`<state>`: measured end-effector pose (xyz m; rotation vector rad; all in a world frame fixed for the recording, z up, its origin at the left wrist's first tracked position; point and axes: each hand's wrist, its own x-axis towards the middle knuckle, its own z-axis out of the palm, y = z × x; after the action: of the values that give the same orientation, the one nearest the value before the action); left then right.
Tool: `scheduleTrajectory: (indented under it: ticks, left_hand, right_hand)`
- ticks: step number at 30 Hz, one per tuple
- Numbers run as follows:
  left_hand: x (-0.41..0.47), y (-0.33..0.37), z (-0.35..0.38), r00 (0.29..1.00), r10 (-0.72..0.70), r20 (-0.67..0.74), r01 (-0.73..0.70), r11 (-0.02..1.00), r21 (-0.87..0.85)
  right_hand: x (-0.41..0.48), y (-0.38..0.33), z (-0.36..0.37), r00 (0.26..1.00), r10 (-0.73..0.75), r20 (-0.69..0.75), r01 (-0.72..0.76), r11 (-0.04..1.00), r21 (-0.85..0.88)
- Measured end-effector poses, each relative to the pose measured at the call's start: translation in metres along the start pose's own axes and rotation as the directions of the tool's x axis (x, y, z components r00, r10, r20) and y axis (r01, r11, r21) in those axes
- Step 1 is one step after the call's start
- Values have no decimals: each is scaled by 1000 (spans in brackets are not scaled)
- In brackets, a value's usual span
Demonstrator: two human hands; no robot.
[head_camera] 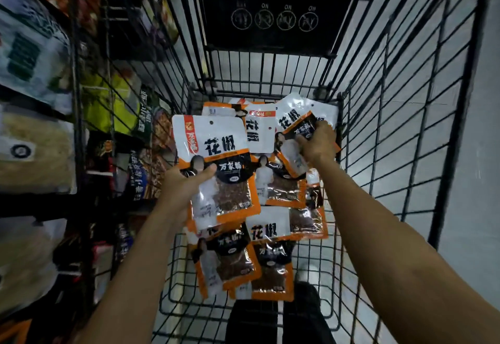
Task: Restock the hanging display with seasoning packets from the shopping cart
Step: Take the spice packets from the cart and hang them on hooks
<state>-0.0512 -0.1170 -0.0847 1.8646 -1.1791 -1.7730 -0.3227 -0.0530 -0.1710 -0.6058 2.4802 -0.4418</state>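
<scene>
Head view: your left grip [184, 184] clasps a seasoning packet [216, 140]; right grip [318, 142] pinches another packet [290, 117] in the cart [270, 91].

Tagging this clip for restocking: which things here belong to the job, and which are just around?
Job: left hand, holding one seasoning packet; right hand, gripping a second packet; loose packets in the shopping cart.
Just around: shelved goods on the left; cart's warning panel.

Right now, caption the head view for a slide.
Left hand and right hand grip orange-and-white seasoning packets over black wire shopping cart.
</scene>
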Motion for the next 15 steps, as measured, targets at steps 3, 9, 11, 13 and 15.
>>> scheduleTrajectory:
  ticks: [3, 9, 11, 13, 15]
  left_hand:
    - [17, -7, 6, 1000, -5, -11, 5, 1000, -31]
    - [23, -9, 10, 999, -41, -25, 41, 999, -7]
    - [20, -7, 9, 999, -36, -34, 37, 999, 14]
    - [14, -2, 8, 998, -44, -37, 44, 999, 11]
    - [7, 5, 7, 998, -51, -42, 51, 999, 1]
  right_hand:
    - [16, 3, 6, 998, 23, 57, -18, 995, -98]
    - [9, -4, 3, 995, 13, -104, -37, 973, -227]
    - [4, -10, -5, 994, 71, -85, -84, 983, -162]
    - [-3, -15, -16, 990, 135, -25, -136, 990, -37]
    - [-12, -18, -28, 986, 166, 29, -168, 983, 78]
